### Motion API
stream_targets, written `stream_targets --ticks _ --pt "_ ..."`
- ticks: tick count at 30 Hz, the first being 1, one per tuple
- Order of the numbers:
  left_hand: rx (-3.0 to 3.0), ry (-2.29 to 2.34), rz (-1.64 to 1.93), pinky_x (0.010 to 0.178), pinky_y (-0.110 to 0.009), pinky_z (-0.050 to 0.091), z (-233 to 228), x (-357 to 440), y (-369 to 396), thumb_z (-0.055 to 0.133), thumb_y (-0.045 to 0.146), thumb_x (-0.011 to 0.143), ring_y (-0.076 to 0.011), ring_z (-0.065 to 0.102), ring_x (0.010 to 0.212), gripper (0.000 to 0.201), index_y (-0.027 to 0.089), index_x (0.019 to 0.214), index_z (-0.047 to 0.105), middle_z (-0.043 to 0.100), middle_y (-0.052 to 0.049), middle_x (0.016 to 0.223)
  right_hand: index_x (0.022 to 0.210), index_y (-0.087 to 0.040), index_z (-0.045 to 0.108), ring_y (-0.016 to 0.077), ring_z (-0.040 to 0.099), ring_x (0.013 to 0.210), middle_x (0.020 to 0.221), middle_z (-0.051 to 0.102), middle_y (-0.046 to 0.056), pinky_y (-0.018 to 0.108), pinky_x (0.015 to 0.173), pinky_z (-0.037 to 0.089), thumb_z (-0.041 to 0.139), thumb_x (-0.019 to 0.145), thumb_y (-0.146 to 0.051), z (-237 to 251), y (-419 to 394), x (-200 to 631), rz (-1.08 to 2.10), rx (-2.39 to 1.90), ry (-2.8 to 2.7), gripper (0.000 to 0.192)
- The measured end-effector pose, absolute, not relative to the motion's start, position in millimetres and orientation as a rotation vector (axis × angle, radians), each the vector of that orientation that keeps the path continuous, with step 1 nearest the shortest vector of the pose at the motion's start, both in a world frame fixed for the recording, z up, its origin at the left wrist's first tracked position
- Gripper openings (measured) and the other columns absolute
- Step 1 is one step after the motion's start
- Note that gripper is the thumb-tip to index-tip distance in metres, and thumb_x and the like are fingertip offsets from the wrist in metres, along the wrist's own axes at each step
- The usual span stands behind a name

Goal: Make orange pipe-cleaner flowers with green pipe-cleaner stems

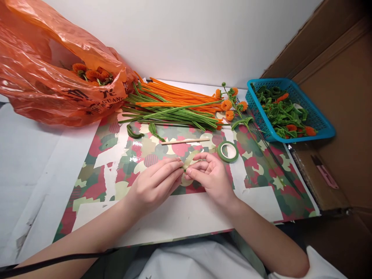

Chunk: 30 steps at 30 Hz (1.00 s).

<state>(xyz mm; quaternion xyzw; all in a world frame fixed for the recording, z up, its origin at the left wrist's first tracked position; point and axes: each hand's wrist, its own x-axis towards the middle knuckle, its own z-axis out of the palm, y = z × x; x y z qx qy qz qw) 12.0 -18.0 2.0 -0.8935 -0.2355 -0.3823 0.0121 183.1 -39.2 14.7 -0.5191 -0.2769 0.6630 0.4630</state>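
My left hand (155, 183) and my right hand (209, 175) meet at the middle of a camouflage-patterned mat (116, 162). Both pinch a small pale green piece (188, 159) between their fingertips; it looks like a strip of floral tape, partly hidden by my fingers. A roll of green tape (228, 151) lies just right of my right hand. A thin wooden stick (185, 141) lies beyond my hands. Behind it lies a pile of orange and green pipe cleaners (174, 105).
An orange plastic bag (58, 77) holding orange pompom flowers sits at the back left. A blue basket (322, 126) with green and orange pieces stands at the right. Finished orange flower stems (231, 104) lie beside it. Cardboard (343, 116) walls the right side, with pink snips (327, 174) on it.
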Motion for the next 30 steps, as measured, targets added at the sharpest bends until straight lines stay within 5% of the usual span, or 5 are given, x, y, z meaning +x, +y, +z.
stream_targets --ticks 14,30 --pt "-2.774 -0.705 -1.059 0.076 -0.032 0.057 -1 15 -10 0.057 0.006 0.087 -0.0214 0.068 0.086 0.006 0.011 0.090 0.059 0.068 -0.010 0.084 0.089 -0.019 0.053 0.0128 0.068 0.059 0.063 0.070 -0.004 0.022 0.056 0.055 0.076 0.064 -0.023 12 -39 184 1.600 -1.314 -0.732 0.034" --pt "-2.756 -0.821 -0.992 0.067 -0.032 0.045 -1 17 -13 0.059 0.011 0.085 -0.0198 0.065 0.079 0.007 0.017 0.083 0.056 0.069 -0.005 0.082 0.094 -0.024 0.052 0.0123 0.068 0.068 0.075 0.065 -0.004 0.023 0.060 0.058 0.066 0.075 -0.015 4 -44 173 0.935 -1.344 -1.173 0.025"
